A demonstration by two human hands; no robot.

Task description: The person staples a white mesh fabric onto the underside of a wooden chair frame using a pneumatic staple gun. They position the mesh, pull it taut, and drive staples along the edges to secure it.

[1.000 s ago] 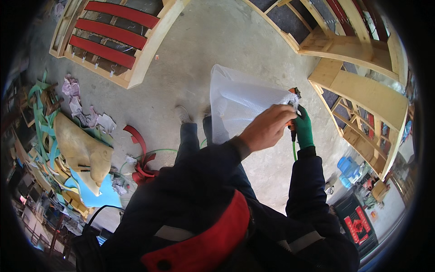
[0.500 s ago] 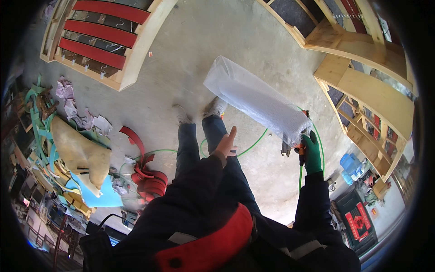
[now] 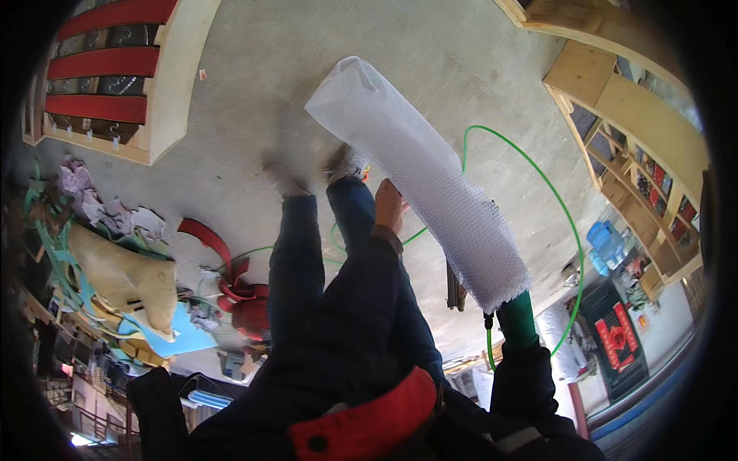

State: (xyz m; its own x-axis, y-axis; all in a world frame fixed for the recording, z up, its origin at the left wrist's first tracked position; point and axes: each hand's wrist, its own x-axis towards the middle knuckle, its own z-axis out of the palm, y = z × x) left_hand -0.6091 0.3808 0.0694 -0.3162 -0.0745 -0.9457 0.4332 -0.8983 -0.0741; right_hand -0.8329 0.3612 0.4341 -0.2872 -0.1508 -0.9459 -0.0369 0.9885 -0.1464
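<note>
A long roll of clear bubble wrap [image 3: 419, 173] slants across the middle, its near end over my right hand. My right hand wears a green glove [image 3: 517, 319]; its fingers are hidden beneath the wrap. The dark magazine of an air-powered nail gun [image 3: 455, 290] shows below the wrap, and its green hose [image 3: 490, 349] hangs beside the glove. The gun's handle is covered. My bare left hand [image 3: 390, 206] is close to the left edge of the wrap, fingers loosely bent and apart, with nothing visible in it.
Wooden frames with red straps [image 3: 100, 65] stand at far left, more wooden frames [image 3: 642, 115] at right. Green hose [image 3: 555, 192] loops over the floor. Red strapping [image 3: 250, 307] and foam scraps [image 3: 123, 269] lie at left, blue water bottles [image 3: 607, 244] at right.
The near end of the bubble wrap has come closer and now covers the gun's handle and my right fingers. My left hand has moved up toward the wrap. The view has shifted rightward.
</note>
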